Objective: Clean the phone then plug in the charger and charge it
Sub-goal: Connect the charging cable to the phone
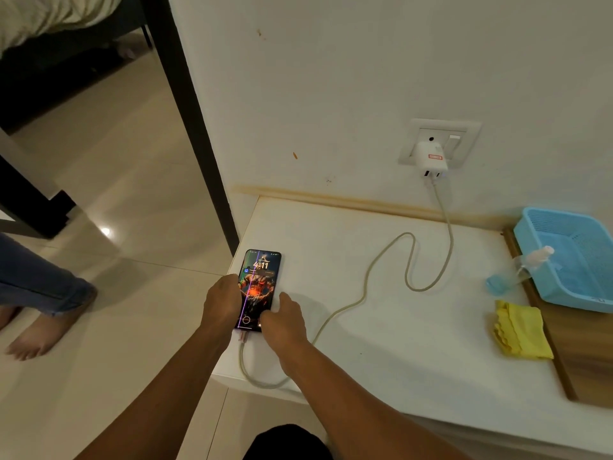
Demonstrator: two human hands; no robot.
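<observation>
The phone point(260, 280) lies face up near the left corner of the white table point(398, 327), its screen lit with a clock and a vertical line down it. My left hand point(223, 302) grips its left edge and my right hand point(283, 318) rests on its lower right corner. A pale cable point(386, 260) runs from the phone's bottom end, loops over the table edge and snakes up to the white charger point(430, 159) seated in the wall socket point(441, 142). A yellow cloth point(520, 330) lies at the right.
A blue plastic basket point(577, 257) sits on a wooden board point(590, 353) at the right, with a small clear spray bottle point(517, 270) leaning beside it. Another person's bare feet point(43, 330) stand on the tiled floor at left. A dark table leg point(195, 127) stands by the wall.
</observation>
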